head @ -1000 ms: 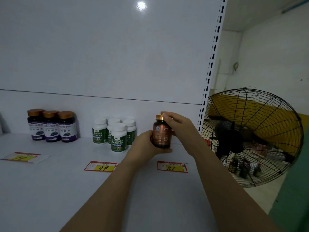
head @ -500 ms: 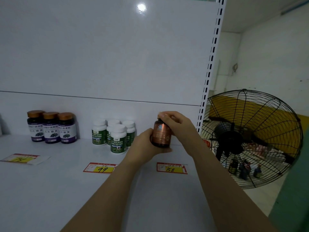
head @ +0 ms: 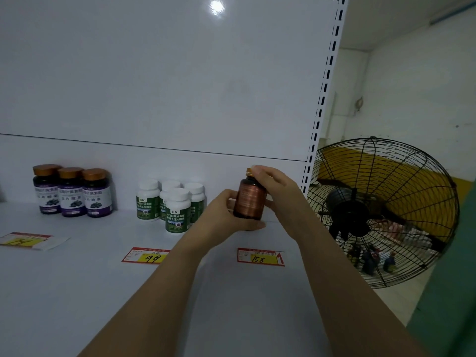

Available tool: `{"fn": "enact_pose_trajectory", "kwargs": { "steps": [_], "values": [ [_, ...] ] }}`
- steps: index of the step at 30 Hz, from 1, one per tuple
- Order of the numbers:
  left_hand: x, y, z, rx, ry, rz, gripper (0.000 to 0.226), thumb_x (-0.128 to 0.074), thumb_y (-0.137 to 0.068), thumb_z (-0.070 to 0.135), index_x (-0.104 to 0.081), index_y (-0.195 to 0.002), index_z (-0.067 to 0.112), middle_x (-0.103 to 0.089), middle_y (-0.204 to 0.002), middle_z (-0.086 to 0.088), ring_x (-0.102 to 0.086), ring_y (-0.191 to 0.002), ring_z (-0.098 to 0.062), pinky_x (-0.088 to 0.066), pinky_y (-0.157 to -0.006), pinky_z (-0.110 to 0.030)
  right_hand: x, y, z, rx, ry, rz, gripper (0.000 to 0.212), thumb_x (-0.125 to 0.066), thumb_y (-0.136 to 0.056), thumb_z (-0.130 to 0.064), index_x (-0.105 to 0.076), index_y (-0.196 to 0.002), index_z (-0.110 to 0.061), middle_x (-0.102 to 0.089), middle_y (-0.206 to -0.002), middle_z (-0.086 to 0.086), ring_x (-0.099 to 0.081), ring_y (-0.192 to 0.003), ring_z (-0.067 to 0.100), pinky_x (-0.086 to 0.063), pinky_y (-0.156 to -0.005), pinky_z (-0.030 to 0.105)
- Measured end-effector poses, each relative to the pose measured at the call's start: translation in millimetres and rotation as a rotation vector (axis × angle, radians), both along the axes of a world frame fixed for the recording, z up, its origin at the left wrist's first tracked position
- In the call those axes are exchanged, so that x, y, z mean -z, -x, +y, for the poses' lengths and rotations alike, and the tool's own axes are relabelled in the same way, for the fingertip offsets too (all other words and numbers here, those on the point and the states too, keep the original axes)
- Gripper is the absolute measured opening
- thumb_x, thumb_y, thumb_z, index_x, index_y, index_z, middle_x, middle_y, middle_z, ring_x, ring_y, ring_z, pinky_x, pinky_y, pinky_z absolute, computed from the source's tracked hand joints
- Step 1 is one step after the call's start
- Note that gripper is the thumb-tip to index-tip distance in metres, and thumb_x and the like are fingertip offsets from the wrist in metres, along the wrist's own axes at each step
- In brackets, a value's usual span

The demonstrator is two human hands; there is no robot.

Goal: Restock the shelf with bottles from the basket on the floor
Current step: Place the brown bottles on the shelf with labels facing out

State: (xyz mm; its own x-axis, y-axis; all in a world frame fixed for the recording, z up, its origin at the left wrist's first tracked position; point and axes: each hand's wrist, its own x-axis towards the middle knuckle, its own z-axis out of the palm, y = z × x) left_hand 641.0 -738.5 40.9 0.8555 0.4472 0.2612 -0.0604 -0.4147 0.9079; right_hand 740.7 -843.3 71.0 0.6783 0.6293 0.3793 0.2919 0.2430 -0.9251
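Far left: Three purple-labelled bottles (head: 72, 191) stand in a row at the far edge of the shelf (head: 77, 292).
Left of centre: We see four white bottles (head: 172, 204) with green labels clustered together, one nearer than the rest.
Left hand (head: 226, 215): Its grip is wrapped round the lower body of the brown bottle (head: 249, 199), with the thumb curled under the base.
Brown bottle: It is upright between both hands, low over the far right part of the shelf, beyond the "158" price tag (head: 260, 256). We cannot tell whether its base touches the shelf, because the thumb hides it.
Right hand (head: 273, 184): Its grip is closed on the gold cap, fingertips pinching the top.
Handling: We judge the bottle small, light and rigid, probably glass or hard plastic. The glossy label looks slippery, and a drop could crack it.
Where to hold: We would hold it round the middle of the body. The cap alone gives a narrow hold that may twist.
Placement: We expect it belongs behind its tag, well apart from the white bottles.
Far right: A black caged fan (head: 381, 210) stands beyond the shelf's end.
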Motion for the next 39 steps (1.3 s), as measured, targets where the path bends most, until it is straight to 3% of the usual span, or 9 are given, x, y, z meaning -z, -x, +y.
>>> {"fn": "enact_pose_trajectory", "kwargs": {
  "steps": [6,10,14,19,26,29,31,34,39],
  "values": [
    [0,0,1,-0.012,0.004,-0.004,0.067,-0.086,-0.064,0.025,-0.047,-0.118,0.020,-0.061,-0.106,0.005,-0.062,-0.091,-0.007,-0.050,-0.073,-0.016,1,-3,-1,0.063,-0.024,0.009,0.036,-0.068,-0.085,-0.028,-0.063,-0.118,-0.016,-0.064,-0.110,0.006,-0.061,-0.105,0.019,-0.053,-0.088,0.031],
    [0,-2,2,0.073,-0.033,0.082,0.061,-0.083,-0.068,0.030,-0.057,-0.122,0.021,-0.069,-0.105,0.004,-0.064,-0.097,-0.010,-0.049,-0.091,-0.026,0,-6,-3,-0.013,-0.059,0.079,0.033,-0.060,-0.091,-0.018,-0.059,-0.123,-0.009,-0.065,-0.111,0.010,-0.062,-0.105,0.021,-0.053,-0.092,0.034],
    [1,-2,3,0.038,-0.048,0.083,0.055,-0.082,-0.068,0.032,-0.060,-0.118,0.022,-0.069,-0.101,0.006,-0.063,-0.092,-0.007,-0.047,-0.077,-0.016,1,-8,-4,-0.073,-0.004,0.051,0.031,-0.054,-0.094,-0.022,-0.060,-0.123,-0.013,-0.061,-0.121,0.008,-0.058,-0.113,0.020,-0.051,-0.093,0.034],
    [3,-4,1,-0.088,-0.112,0.058,0.064,-0.087,-0.061,0.034,-0.049,-0.111,0.022,-0.063,-0.100,0.004,-0.061,-0.088,-0.010,-0.049,-0.072,-0.019,3,-3,-1,0.007,0.023,-0.017,0.039,-0.067,-0.084,-0.036,-0.063,-0.119,-0.019,-0.063,-0.117,0.000,-0.059,-0.109,0.012,-0.052,-0.094,0.033],
    [-1,1,1,0.024,0.027,0.036,0.065,-0.084,-0.065,0.027,-0.052,-0.121,0.022,-0.067,-0.106,0.002,-0.064,-0.096,-0.011,-0.050,-0.085,-0.022,2,-9,-3,0.013,-0.040,0.055,0.034,-0.059,-0.092,-0.023,-0.060,-0.123,-0.010,-0.062,-0.120,0.009,-0.060,-0.110,0.019,-0.054,-0.085,0.028],
    [-5,3,-3,0.051,0.023,0.016,0.051,-0.081,-0.070,0.023,-0.057,-0.115,0.024,-0.069,-0.098,0.007,-0.065,-0.090,-0.007,-0.047,-0.069,-0.009,2,-9,-4,0.008,-0.050,0.051,0.026,-0.054,-0.095,-0.023,-0.064,-0.116,-0.013,-0.063,-0.118,0.008,-0.060,-0.109,0.020,-0.052,-0.085,0.029],
    [-6,3,-4,-0.009,0.006,-0.011,0.054,-0.083,-0.068,0.023,-0.053,-0.113,0.026,-0.066,-0.100,0.008,-0.063,-0.087,-0.004,-0.045,-0.061,-0.007,1,-7,-3,0.016,-0.048,0.040,0.024,-0.054,-0.094,-0.028,-0.066,-0.113,-0.017,-0.065,-0.115,0.005,-0.061,-0.108,0.018,-0.052,-0.085,0.029],
    [-6,2,-7,-0.095,-0.062,-0.041,0.065,-0.086,-0.063,0.024,-0.046,-0.114,0.023,-0.061,-0.106,0.005,-0.061,-0.089,-0.006,-0.047,-0.067,-0.012,1,-3,0,0.017,0.004,0.004,0.030,-0.061,-0.089,-0.036,-0.067,-0.112,-0.018,-0.067,-0.111,0.004,-0.063,-0.103,0.016,-0.054,-0.088,0.033],
    [-8,2,-8,-0.045,-0.008,-0.026,0.064,-0.084,-0.066,0.024,-0.049,-0.119,0.022,-0.064,-0.106,0.006,-0.062,-0.090,-0.003,-0.045,-0.069,-0.014,0,-10,-4,-0.011,-0.078,0.087,0.035,-0.061,-0.090,-0.026,-0.062,-0.120,-0.009,-0.067,-0.114,0.013,-0.065,-0.103,0.025,-0.055,-0.088,0.037]
  ]
}}
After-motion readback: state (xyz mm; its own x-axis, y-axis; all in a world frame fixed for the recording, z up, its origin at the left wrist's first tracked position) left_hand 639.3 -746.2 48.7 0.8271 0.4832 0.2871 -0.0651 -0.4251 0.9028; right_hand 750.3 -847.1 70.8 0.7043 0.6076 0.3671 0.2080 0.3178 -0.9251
